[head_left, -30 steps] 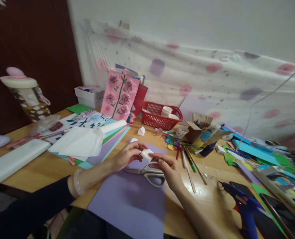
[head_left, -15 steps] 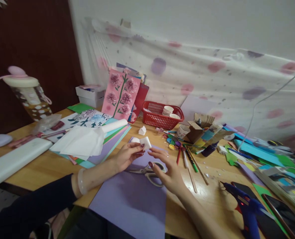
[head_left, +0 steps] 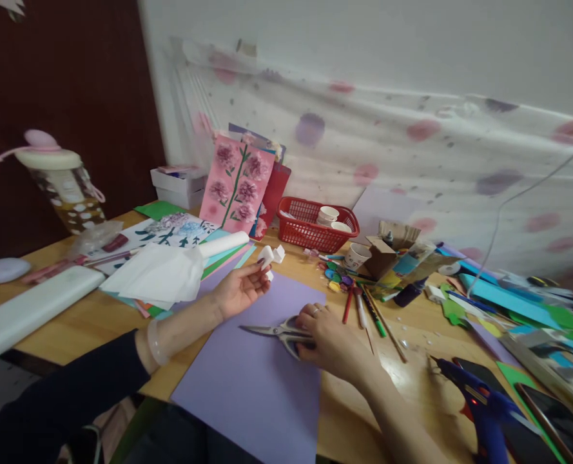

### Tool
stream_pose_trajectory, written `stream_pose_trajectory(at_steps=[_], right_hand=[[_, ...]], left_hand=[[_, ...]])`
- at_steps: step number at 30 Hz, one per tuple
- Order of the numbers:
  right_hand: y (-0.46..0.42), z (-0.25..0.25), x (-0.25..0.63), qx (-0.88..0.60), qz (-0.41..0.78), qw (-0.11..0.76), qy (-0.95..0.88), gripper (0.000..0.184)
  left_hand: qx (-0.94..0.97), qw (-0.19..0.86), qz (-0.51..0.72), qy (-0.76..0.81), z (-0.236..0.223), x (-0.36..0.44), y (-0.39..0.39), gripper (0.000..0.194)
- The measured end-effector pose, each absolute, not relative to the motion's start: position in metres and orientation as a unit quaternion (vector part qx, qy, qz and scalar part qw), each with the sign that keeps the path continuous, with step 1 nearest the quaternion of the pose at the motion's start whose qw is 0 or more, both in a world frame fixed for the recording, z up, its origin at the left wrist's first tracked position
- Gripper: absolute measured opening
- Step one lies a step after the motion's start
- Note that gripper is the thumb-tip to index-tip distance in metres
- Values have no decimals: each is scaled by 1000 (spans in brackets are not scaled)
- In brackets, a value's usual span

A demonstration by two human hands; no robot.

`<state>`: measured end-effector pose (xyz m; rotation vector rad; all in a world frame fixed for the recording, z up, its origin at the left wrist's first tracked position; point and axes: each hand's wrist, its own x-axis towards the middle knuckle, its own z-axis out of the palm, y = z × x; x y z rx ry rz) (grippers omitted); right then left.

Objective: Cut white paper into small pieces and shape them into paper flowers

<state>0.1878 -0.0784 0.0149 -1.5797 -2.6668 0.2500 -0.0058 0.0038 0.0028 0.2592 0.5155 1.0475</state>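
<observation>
My left hand (head_left: 242,289) is raised over the far end of a purple sheet of paper (head_left: 257,380), pinching a small folded white paper piece (head_left: 266,255) between thumb and finger. Beside it on the table is another small white folded piece (head_left: 279,254). A bit of white (head_left: 269,275) also shows just behind the fingertips. On the purple sheet lies a pair of scissors (head_left: 262,330), blades pointing left. My right hand (head_left: 332,340) has its fingers closed around the scissors' handles, partly covering them.
White tissue sheets (head_left: 158,274) lie on coloured papers to the left. Behind stand a pink flower card (head_left: 238,183) and a red basket (head_left: 310,235) with paper cups. Brushes and pens (head_left: 373,312) lie right of the sheet. A blue glue gun (head_left: 479,393) stands at the near right.
My right hand has come down from near the white piece onto the scissors' handles. My left hand has drawn slightly left, and the white piece in it has turned upward.
</observation>
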Motion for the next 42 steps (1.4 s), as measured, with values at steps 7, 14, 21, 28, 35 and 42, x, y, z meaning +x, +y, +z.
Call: stream_pose_trajectory(at_steps=[7, 14, 21, 28, 35, 42], right_hand=[[-75, 21, 199, -625, 114, 129, -762, 14], [-73, 26, 199, -440, 569, 452, -528, 36], [-89, 32, 176, -255, 753, 358, -490, 55], [-91, 30, 175, -256, 746, 333, -516, 55], [-92, 33, 173, -229, 753, 337, -517, 57], [-89, 32, 173, -207, 780, 329, -490, 54]], left_hand=[[93, 812, 531, 221, 6, -15, 15, 20], [113, 839, 495, 196, 4, -17, 14, 20], [134, 854, 451, 223, -2, -10, 6, 18], [170, 855, 427, 239, -4, -7, -2, 20], [175, 844, 432, 265, -1, -7, -1, 19], [180, 842, 429, 273, -1, -6, -1, 18]])
